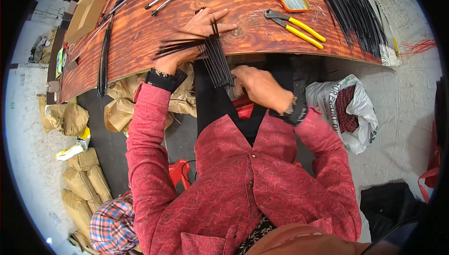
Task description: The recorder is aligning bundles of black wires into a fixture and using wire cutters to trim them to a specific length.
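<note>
A bunch of thin black rods fans across my left hand and hangs down past the table's front edge. That hand lies over the wood with two fingers stretched out, and the rods run across it and between its fingers. Close to the bunch's lower end, my right hand is curled in front of my lap. Its fingertips are bent inward and partly hidden, so I cannot make out what they pinch. Yellow-handled pincers lie on the table to the right.
An orange tray of thin clear pieces sits on the wooden table, with loose bits scattered around. Long black rods are piled at the right, more at the left. A cardboard box and white sack flank me.
</note>
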The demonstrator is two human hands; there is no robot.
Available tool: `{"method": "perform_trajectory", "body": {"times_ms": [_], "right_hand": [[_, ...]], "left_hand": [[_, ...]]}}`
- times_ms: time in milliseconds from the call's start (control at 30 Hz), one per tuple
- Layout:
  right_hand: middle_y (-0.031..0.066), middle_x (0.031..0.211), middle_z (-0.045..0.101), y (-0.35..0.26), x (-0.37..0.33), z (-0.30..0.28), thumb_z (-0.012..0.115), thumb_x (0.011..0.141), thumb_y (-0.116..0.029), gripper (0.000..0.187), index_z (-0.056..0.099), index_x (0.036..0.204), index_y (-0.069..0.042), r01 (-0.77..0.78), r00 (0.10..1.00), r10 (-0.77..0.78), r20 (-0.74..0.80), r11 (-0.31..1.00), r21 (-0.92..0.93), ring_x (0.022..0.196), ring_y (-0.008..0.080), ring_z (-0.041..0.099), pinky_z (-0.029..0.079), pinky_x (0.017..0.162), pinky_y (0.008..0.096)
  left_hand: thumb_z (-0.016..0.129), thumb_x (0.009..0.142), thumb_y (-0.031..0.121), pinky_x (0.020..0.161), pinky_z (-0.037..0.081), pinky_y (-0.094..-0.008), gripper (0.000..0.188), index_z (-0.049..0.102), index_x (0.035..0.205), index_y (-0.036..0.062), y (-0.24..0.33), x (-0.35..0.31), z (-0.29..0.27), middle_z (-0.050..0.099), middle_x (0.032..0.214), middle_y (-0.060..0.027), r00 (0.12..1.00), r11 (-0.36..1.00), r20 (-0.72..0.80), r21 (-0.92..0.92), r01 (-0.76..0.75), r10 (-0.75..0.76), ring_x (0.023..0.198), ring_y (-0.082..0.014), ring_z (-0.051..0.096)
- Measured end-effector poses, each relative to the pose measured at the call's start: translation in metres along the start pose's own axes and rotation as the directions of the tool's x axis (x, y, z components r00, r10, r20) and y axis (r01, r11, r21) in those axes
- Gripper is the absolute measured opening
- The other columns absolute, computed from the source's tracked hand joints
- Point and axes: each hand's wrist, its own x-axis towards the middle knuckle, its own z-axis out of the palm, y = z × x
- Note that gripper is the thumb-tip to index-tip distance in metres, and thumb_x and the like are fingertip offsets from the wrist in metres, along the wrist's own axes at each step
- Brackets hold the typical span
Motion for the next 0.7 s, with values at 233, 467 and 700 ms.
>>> {"method": "perform_trajectory", "body": {"times_ms": [233,467,700], "right_hand": [[0.0127,0.096,0.061,-0.021,0.076,-0.067,0.074,0.082,-0.025,0.037,0.065,0.110,-0.004,-0.091,0.975,0.092,-0.202,0.996,0.017,0.089,0.0310,0.062,0.049,0.077,0.0381],[0.0144,0.095,0.061,-0.020,0.141,-0.051,0.074,0.078,-0.030,0.039,0.067,0.105,-0.003,0.225,0.970,-0.229,0.083,0.973,0.056,0.094,0.0342,0.060,0.049,0.079,0.0423],[0.0109,0.100,0.066,-0.023,0.130,-0.043,0.073,0.081,-0.016,0.028,0.068,0.105,-0.002,0.376,0.925,-0.374,-0.069,0.926,0.022,0.096,0.0270,0.064,0.050,0.086,0.0348]], "left_hand": [[0.061,0.080,0.008,0.110,0.037,-0.0467,0.050,0.059,0.130,0.0137,0.015,-0.007,-0.007,0.051,0.142,-0.0136,0.985,0.985,0.050,-0.047,0.167,-0.165,0.133,-0.0364,0.044],[0.068,0.079,0.013,0.111,0.037,-0.0460,0.055,0.055,0.132,0.0088,0.038,-0.025,-0.028,0.051,0.140,-0.0149,0.832,0.683,0.176,-0.495,0.537,-0.527,0.133,-0.0360,0.043],[0.070,0.077,0.009,0.109,0.038,-0.0435,0.057,0.052,0.131,0.0056,0.007,-0.018,-0.010,0.047,0.141,-0.0175,0.979,0.890,-0.010,-0.418,0.183,-0.206,0.133,-0.0360,0.043]]}}
